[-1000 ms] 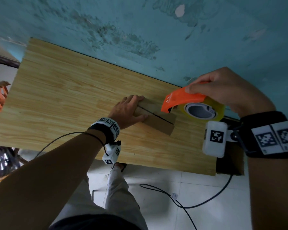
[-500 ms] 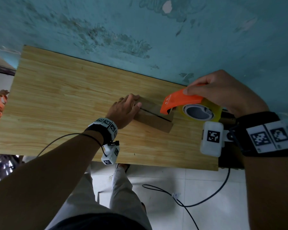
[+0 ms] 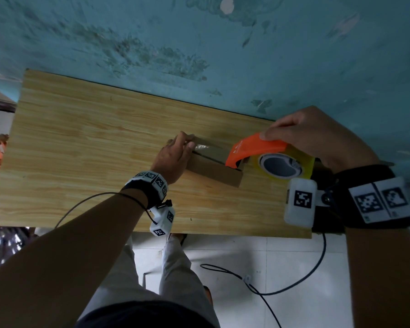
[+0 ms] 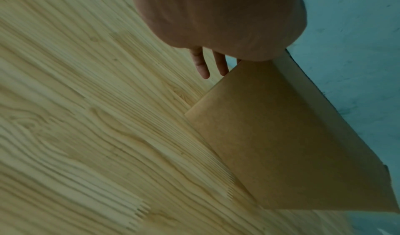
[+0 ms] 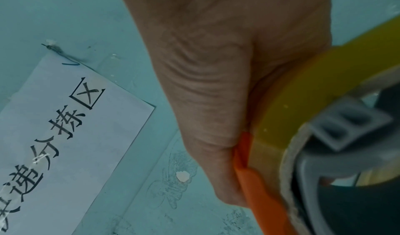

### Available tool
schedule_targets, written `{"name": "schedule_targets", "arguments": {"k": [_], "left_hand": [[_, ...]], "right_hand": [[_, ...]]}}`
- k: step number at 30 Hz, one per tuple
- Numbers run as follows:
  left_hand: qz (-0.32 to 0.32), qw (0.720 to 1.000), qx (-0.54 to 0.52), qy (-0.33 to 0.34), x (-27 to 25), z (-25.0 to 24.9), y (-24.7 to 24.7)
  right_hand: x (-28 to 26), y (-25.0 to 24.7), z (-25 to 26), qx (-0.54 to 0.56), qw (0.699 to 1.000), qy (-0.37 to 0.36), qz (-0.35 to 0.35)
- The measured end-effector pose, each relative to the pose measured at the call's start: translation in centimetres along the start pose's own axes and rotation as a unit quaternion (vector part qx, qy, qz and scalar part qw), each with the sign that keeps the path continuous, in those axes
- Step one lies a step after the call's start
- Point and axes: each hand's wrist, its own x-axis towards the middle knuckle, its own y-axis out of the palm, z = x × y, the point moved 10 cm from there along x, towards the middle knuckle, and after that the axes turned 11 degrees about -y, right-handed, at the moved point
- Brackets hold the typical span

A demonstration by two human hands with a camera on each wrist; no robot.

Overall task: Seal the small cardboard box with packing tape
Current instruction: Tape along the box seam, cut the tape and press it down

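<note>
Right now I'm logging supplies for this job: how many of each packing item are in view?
Cardboard box: 1
Tape dispenser, orange: 1
Tape roll, yellow: 1
Total: 3

In the head view the left hand (image 3: pixel 174 159) covers the box's (image 3: pixel 213 170) 9 o'clock end, so the flap edges there cannot be read. The orange dispenser (image 3: pixel 253 150) hides the box's 3 o'clock end and the seam beneath it; whether tape touches cardboard there cannot be told. The right hand (image 3: pixel 317 136) hides the roll's (image 3: pixel 305 162) far side. In the left wrist view the palm (image 4: pixel 216 16) hides most fingers (image 4: pixel 202 67), and the box (image 4: pixel 281 144) is cut off at 4 o'clock. In the right wrist view the roll (image 5: pixel 292 119) blurs and runs off at 3 o'clock; the paper sign (image 5: pixel 65 127) is cut off at 8 o'clock.
</note>
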Motion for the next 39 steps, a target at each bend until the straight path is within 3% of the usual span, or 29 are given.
{"name": "schedule_targets", "arguments": {"k": [20,30,39], "left_hand": [[0.002,0.997,-0.072,-0.025,0.7,1.3,0.2],[-0.021,0.999,-0.035,-0.005,0.2,1.0,0.4],[-0.032,0.999,0.033,-0.006,0.2,0.6,0.6]], "right_hand": [[-0.4,3.6,-4.4,-0.063,0.998,0.015,0.021],[-1.9,5.3,-8.1,-0.050,0.998,0.033,0.007],[-2.9,6.4,-10.6,-0.040,0.999,-0.021,-0.031]]}}
